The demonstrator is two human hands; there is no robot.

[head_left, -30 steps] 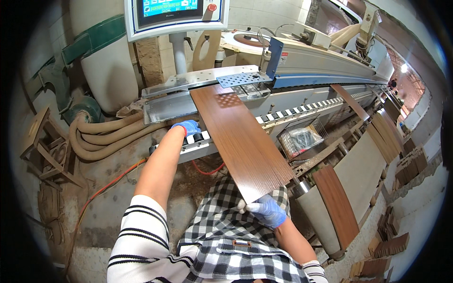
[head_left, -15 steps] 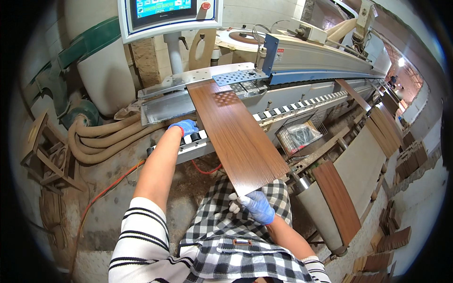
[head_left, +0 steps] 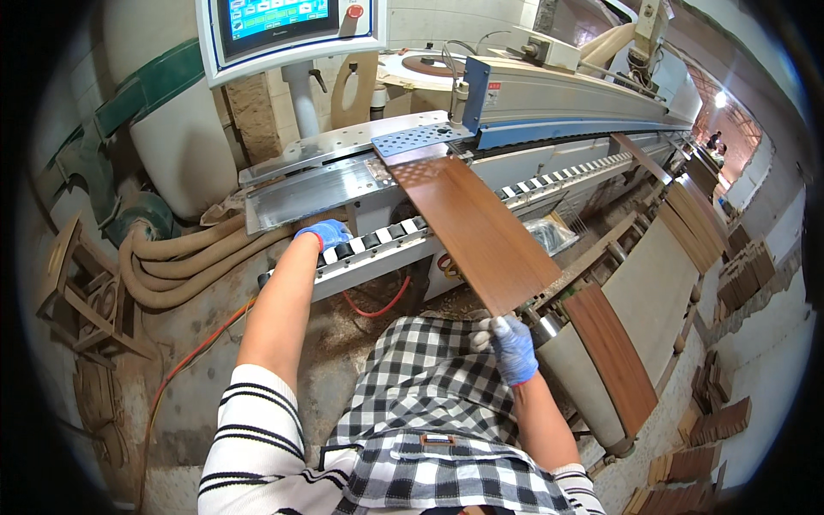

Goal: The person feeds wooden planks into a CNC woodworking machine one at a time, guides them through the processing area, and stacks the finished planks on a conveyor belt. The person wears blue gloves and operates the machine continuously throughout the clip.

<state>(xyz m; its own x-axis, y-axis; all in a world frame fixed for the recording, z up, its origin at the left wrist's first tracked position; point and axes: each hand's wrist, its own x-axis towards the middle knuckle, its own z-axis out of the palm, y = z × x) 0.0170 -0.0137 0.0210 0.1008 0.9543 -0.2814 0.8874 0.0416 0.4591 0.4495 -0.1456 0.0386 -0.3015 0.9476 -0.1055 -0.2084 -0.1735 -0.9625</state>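
Note:
A long brown wood-grain board (head_left: 485, 236) lies slanting across the rail of black and white rollers (head_left: 365, 246). Its far end reaches under the blue perforated plate (head_left: 416, 137) of the machine. At the board's near corner, my right hand (head_left: 512, 350), in a blue glove with pale fingertips, pinches the edge between thumb and fingers. My left hand (head_left: 323, 233), also blue-gloved, rests on the rail to the left of the board, apart from it. Its fingers lie over the rollers, partly out of sight, with nothing visible in them.
On the right, a belt conveyor (head_left: 650, 296) carries another brown board (head_left: 609, 356). A control screen (head_left: 279, 19) stands above the metal table (head_left: 300, 196). Thick hoses (head_left: 184, 266) and a wooden stool (head_left: 86, 283) are at left. Stacked boards (head_left: 745, 279) lie at far right.
The board has swung and shifted to the right, its near end moving with my right hand. More of the roller rail shows on its left. My left hand stays on the rail.

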